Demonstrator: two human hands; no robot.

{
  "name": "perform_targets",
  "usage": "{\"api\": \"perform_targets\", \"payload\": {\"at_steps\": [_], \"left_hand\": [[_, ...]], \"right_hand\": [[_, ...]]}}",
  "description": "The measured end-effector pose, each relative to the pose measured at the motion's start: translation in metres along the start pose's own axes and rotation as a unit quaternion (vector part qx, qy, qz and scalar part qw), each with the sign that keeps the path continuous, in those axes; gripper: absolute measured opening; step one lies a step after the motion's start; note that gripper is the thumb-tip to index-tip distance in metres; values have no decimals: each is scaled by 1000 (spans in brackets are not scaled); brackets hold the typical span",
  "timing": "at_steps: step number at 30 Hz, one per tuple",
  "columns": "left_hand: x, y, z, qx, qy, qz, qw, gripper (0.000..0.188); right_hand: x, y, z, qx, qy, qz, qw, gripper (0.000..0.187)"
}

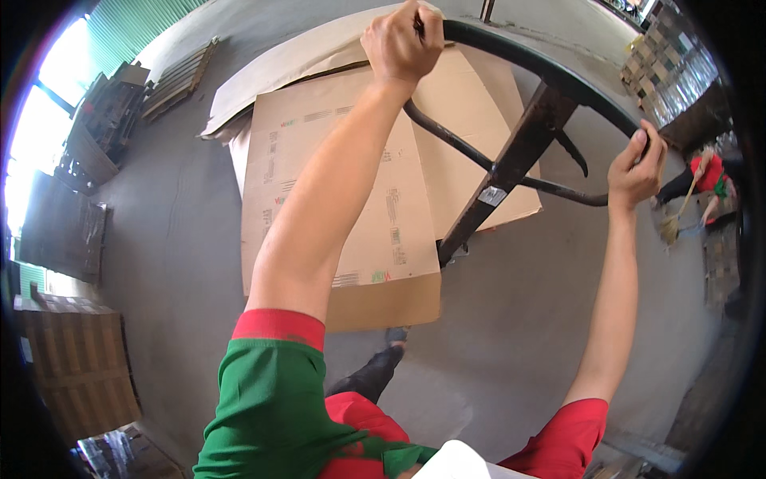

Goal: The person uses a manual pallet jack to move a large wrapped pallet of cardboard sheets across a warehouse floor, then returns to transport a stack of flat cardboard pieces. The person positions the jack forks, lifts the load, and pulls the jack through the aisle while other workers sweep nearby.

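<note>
At near centre, the black handle [531,60] is gripped leftward by the left hand [404,44] and rightward by the right hand [637,168]; steering is apparently in hand, and even pressure with foot clearance seems called for. Beneath, cardboard sheets [331,188] are seen, their near edge close to the foot [396,336]. Room is offered on both sides by grey floor [171,227], bounded far right by a co-worker [714,174], far left by a wooden pallet [182,78].

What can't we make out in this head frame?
All in the head view:
Cardboard sheets: whatever supports them is hidden beneath.
Black handle: lower end hidden by the sheets.
Left hand: palm hidden by its own back.
Co-worker, far right: too small for detail.
Plastic-wrapped pile, lower left: cut off by the lower edge.
</note>
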State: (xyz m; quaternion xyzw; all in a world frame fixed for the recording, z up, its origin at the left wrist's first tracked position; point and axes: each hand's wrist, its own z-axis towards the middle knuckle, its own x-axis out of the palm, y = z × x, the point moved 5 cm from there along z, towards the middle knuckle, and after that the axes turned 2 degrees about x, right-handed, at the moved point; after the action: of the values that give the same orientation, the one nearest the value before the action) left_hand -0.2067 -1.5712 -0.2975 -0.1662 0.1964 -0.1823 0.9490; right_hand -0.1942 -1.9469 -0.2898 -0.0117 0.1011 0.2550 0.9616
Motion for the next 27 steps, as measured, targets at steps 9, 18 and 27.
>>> {"api": "perform_targets", "payload": {"at_steps": [9,18,27], "left_hand": [[-13,-6,-2,-72,-31,-43,996,32],[-11,-27,-21,204,-227,282,910,6],[-34,-22,-21,-110,-65,52,990,34]], "right_hand": [[6,7,9,-23,14,2,1000,27],[8,-7,0,4,-21,-10,1000,22],[6,-9,2,22,-7,68,997,18]]}}
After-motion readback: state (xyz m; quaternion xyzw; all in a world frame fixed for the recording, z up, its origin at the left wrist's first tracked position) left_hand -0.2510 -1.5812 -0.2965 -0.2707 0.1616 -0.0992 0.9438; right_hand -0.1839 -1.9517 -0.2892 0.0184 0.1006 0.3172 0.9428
